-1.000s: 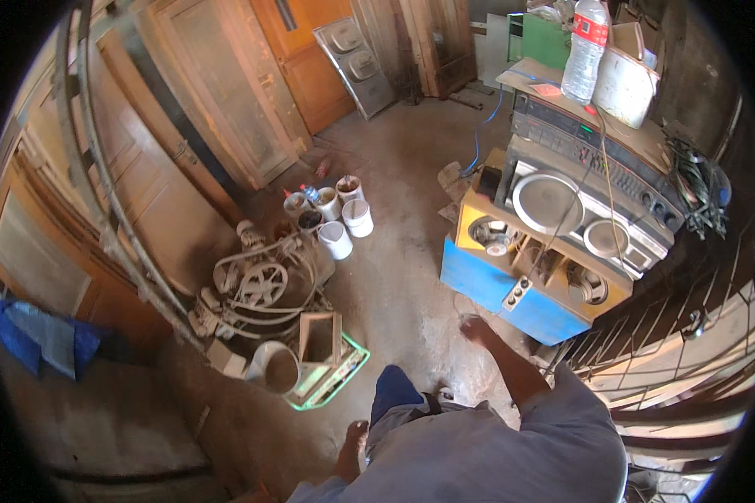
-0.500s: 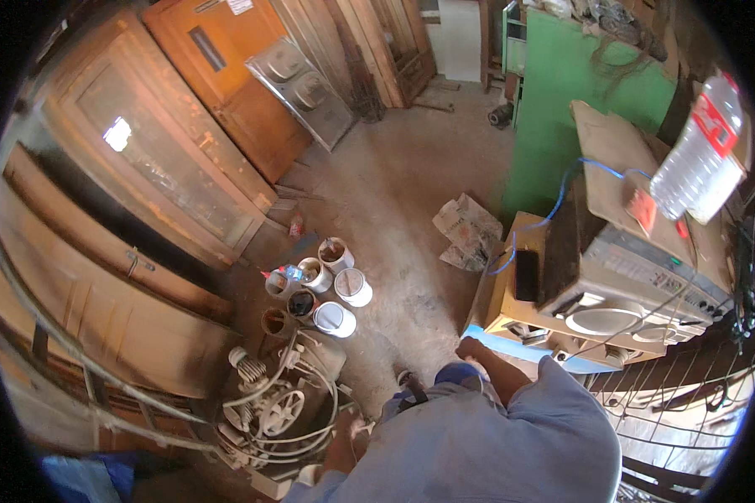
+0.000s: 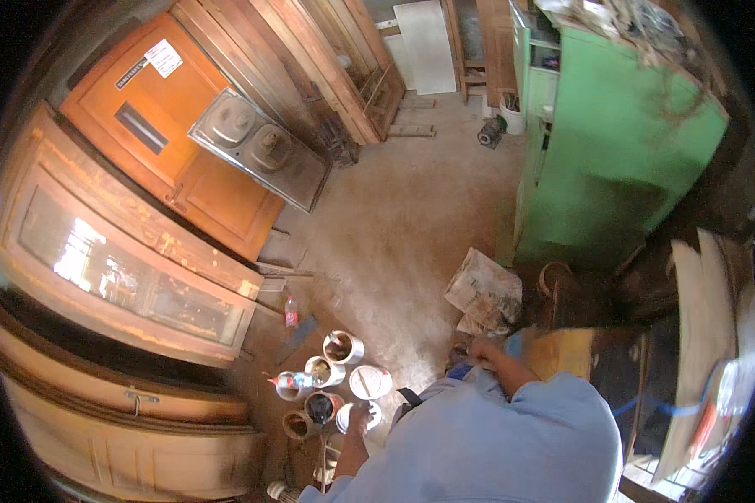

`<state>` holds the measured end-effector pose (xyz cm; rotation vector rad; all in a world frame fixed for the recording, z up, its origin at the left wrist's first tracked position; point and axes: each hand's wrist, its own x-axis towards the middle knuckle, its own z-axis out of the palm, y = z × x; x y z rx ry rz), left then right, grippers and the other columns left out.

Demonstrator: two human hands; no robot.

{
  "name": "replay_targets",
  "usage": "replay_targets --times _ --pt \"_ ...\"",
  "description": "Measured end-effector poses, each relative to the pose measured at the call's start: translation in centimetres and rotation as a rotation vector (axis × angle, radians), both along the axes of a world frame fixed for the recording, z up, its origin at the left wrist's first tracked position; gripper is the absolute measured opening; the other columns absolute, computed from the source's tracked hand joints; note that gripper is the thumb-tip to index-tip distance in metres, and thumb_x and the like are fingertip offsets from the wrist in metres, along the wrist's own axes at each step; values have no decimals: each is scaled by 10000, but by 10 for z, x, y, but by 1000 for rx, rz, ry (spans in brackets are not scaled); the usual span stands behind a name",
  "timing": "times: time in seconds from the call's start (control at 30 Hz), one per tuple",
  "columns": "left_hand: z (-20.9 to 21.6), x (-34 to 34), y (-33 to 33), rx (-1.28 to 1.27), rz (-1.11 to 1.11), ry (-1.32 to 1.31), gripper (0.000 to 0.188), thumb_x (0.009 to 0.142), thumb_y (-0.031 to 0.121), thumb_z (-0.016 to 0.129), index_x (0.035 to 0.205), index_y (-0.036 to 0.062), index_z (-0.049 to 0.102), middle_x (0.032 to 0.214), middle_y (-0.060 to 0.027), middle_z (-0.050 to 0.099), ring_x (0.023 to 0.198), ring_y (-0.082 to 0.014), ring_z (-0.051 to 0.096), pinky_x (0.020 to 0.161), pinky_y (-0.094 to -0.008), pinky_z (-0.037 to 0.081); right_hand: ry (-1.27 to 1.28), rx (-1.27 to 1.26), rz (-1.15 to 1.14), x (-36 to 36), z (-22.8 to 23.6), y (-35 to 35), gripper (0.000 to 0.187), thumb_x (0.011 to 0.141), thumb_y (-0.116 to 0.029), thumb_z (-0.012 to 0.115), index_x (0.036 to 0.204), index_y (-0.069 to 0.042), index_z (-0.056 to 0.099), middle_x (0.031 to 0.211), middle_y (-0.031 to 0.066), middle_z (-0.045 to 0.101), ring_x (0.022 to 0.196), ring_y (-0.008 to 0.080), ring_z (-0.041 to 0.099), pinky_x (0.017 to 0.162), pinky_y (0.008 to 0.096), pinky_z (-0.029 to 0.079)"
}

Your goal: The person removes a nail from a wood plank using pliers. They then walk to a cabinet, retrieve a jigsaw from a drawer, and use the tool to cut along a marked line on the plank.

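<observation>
My left hand [image 3: 360, 416] is low in front of my body, over the near edge of a white bucket [image 3: 366, 423]. The picture does not show whether it touches the bucket. Beside that bucket stand a lidded white bucket [image 3: 370, 382] and a bucket with black contents [image 3: 320, 407]. Several other open paint buckets [image 3: 341, 347] cluster behind, one with a tool sticking up. A clear bottle with a red cap [image 3: 298, 381] lies across the bucket tops. My right hand [image 3: 481, 348] hangs near my leg; its fingers are too small and blurred to read.
Wooden doors [image 3: 126, 419] and a glazed frame [image 3: 126, 260] lean on the left, with a steel sink [image 3: 260, 151] behind. A green cabinet [image 3: 621, 151] stands right, a crumpled sack [image 3: 484, 289] before it. A small red-labelled bottle [image 3: 291, 312] stands on the floor.
My view has turned and moved forward, so the compressor is mostly out of sight and the speaker has slid off right. My left hand has gone from beside the compressor to the buckets.
</observation>
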<state>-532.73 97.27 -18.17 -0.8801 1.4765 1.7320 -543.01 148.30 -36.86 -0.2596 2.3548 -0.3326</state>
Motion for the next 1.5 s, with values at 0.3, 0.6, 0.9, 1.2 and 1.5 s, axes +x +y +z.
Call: replay_targets --times 0.3,0.6,0.9,1.2,1.5 --pt "0 -176 77 -457 -518 -7 265 951 230 554 1167 78 577 1069 -87 641 849 -271 636 651 -417 525 244 60 22 -290 159 93 319 797 -296 657 904 -8 741 908 182 733 899 408 694 786 472 556" --pt "-66 -568 179 -232 -767 170 253 919 254 595 1052 39 614 914 -90 660 691 -220 639 537 -355 501 288 -71 -1331 -240 -6 241 254 698 -131 663 903 13 706 921 215 718 793 288 720 632 462 553" --pt "22 -891 306 -337 -745 397 373 975 334 568 1230 63 566 940 -88 677 703 -177 643 549 -293 497 305 -866 -1751 -282 -26 195 177 770 -224 708 816 -55 686 779 103 677 599 222 628 498 410 488" --pt "-39 -860 451 -872 -1719 181 840 906 526 580 1541 105 227 1419 -355 394 1321 -490 391 1096 -531 355 30 -1074 -2731 -492 30 334 211 970 -213 540 1145 -114 605 850 79 630 765 266 624 621 406 502" --pt "-59 -905 543 -1072 -2173 395 875 805 490 649 1527 139 302 1518 -394 201 1320 -579 342 1071 -596 349 886 -1903 -2985 -503 -48 440 511 1035 -305 372 1433 12 328 1448 176 405 1299 344 423 1075 507 380"
